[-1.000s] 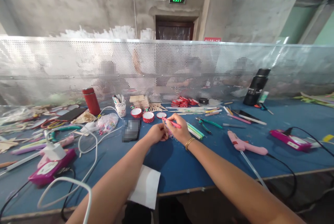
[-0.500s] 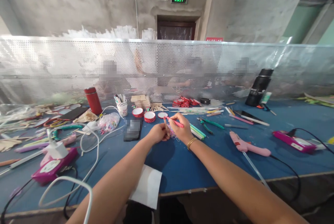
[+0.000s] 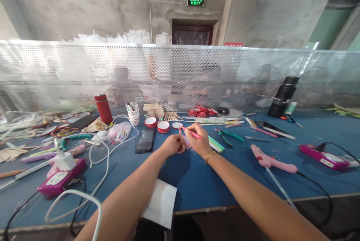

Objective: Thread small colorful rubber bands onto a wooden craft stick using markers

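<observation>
In the middle of the frame, both hands are near each other above the blue table (image 3: 201, 186). The left hand (image 3: 172, 145) holds a thin wooden stick (image 3: 180, 132) between the fingers, and this stick stands almost upright. The right hand (image 3: 199, 142) is gripping a pink pen (image 3: 194, 133), which points to the upper part of the stick; I cannot tell if the tip touches it. Between the hands lie small coloured loops (image 3: 188, 144), partly hidden.

Just beside the left hand, on its left in the frame, there is a dark phone (image 3: 145, 142). Behind the hands, three round red-and-white boxes (image 3: 163, 127) stand in a row. To the right of the right hand are green pliers (image 3: 232, 135), and at the lower right lies a pink glue gun (image 3: 277, 163). A white paper (image 3: 163, 203) is at the lower centre, partly under the left forearm.
</observation>
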